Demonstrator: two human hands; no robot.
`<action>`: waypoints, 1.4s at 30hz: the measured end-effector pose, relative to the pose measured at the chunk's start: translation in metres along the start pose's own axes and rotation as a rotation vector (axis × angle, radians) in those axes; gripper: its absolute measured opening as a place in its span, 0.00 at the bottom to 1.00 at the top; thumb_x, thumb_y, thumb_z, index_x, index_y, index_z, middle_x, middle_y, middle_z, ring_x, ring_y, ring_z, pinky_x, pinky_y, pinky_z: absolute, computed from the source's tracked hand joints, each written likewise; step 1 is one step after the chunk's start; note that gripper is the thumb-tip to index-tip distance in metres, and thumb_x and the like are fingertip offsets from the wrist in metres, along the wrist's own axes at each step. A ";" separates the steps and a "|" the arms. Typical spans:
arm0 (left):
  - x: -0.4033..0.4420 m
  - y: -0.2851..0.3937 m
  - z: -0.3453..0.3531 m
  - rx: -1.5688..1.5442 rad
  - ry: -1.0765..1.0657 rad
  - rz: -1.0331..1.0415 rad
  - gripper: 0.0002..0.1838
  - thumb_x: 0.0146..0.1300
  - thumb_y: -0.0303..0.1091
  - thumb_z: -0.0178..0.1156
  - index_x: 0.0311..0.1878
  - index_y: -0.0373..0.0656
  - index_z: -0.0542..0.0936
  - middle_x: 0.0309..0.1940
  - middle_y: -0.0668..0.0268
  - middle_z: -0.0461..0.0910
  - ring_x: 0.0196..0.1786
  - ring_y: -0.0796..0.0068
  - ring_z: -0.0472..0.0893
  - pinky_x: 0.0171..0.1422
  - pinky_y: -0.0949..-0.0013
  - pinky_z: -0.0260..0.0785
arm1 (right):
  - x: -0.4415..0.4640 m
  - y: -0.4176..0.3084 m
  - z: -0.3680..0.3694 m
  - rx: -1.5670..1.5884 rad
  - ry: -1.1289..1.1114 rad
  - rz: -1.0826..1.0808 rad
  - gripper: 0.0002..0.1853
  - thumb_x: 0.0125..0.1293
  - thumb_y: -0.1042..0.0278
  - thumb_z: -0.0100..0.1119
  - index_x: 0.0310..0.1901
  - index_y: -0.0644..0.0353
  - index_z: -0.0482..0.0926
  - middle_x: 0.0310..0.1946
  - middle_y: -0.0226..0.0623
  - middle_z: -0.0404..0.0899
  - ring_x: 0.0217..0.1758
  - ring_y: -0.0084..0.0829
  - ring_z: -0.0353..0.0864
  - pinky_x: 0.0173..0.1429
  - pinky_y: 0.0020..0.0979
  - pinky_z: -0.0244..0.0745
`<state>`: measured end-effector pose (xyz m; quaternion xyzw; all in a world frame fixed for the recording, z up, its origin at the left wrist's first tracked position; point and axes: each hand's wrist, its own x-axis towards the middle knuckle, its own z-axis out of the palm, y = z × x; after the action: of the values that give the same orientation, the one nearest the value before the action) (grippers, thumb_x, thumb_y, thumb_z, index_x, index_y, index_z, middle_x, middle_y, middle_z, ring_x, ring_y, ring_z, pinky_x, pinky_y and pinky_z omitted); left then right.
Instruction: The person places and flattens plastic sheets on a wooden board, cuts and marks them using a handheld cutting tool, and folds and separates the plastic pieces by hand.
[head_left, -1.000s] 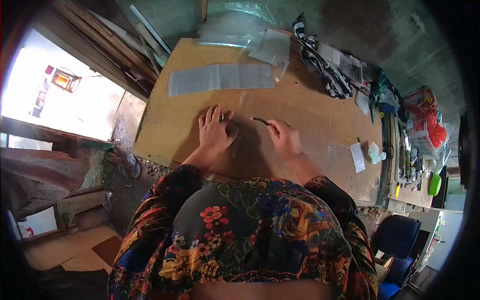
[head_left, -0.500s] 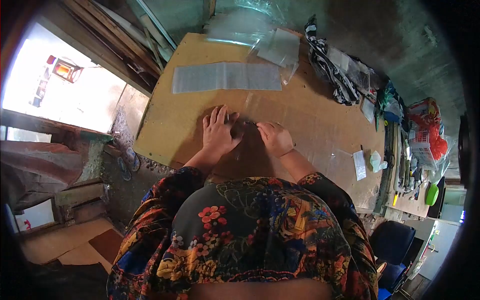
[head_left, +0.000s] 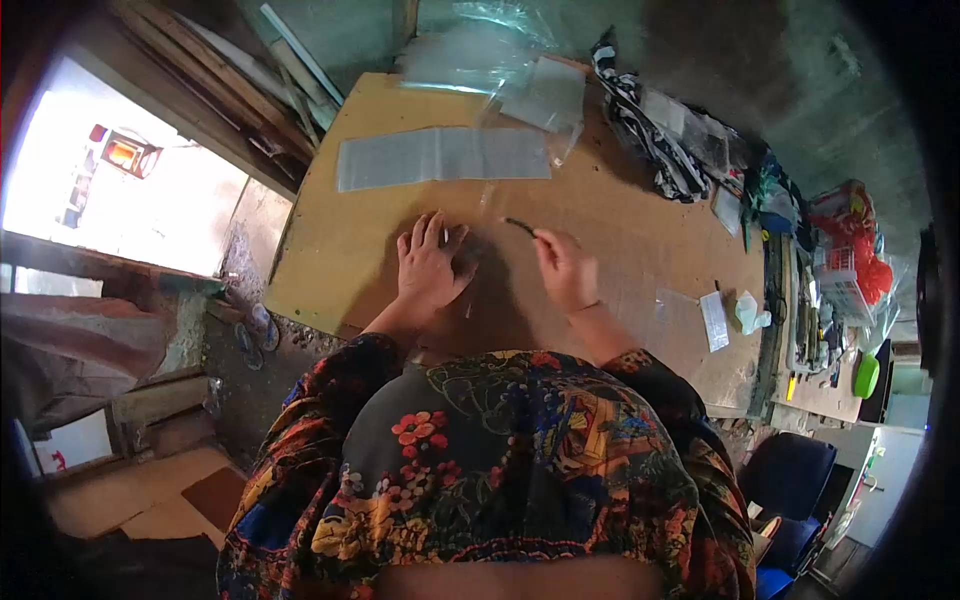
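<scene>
My left hand (head_left: 428,272) lies with its fingers stretched out on the brown board table (head_left: 330,270), thumb apart from the fingers. Under and beside it there seems to be clear plastic film, hard to make out against the board. My right hand (head_left: 568,272), slightly blurred, is closed round a thin dark pen-like tool (head_left: 519,227) whose tip points up and left; its exact kind does not show. Beyond both hands, a long translucent plastic sheet (head_left: 440,158) lies flat across the board.
More clear plastic bags (head_left: 540,95) lie at the far edge, near a black-and-white bundle (head_left: 650,130). To the right are a white paper (head_left: 714,322), a crumpled pale bag (head_left: 747,313), a basket (head_left: 842,275) with red plastic and a green object (head_left: 866,376).
My right hand has moved right and lifted away from my left hand, and the dark tool in it now shows. My left hand has stayed nearly in place.
</scene>
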<state>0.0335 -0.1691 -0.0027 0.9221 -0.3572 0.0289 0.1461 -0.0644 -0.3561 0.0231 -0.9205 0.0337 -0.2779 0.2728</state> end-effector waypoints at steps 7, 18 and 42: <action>-0.004 0.001 0.000 0.036 0.106 0.011 0.27 0.51 0.50 0.54 0.56 0.55 0.69 0.62 0.57 0.53 0.66 0.54 0.50 0.64 0.43 0.41 | -0.081 0.076 -0.099 0.265 0.579 0.530 0.08 0.57 0.71 0.57 0.39 0.59 0.76 0.27 0.32 0.76 0.30 0.22 0.75 0.35 0.22 0.70; -0.004 0.007 0.001 0.090 0.129 0.318 0.27 0.44 0.45 0.60 0.50 0.47 0.73 0.63 0.59 0.55 0.66 0.55 0.50 0.64 0.39 0.36 | -0.270 0.146 -0.255 -0.692 0.596 0.871 0.07 0.54 0.68 0.57 0.34 0.57 0.75 0.30 0.38 0.75 0.32 0.38 0.75 0.38 0.32 0.70; -0.006 0.104 -0.021 -0.023 0.083 0.297 0.10 0.52 0.40 0.56 0.37 0.47 0.74 0.30 0.65 0.77 0.33 0.60 0.76 0.33 0.59 0.69 | -0.202 0.168 -0.261 -0.552 0.383 0.702 0.16 0.53 0.70 0.58 0.45 0.62 0.72 0.39 0.46 0.72 0.41 0.45 0.72 0.44 0.40 0.69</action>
<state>-0.0393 -0.2327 0.0420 0.8555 -0.4835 0.0843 0.1652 -0.3580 -0.5817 0.0184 -0.8238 0.4641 -0.3145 0.0844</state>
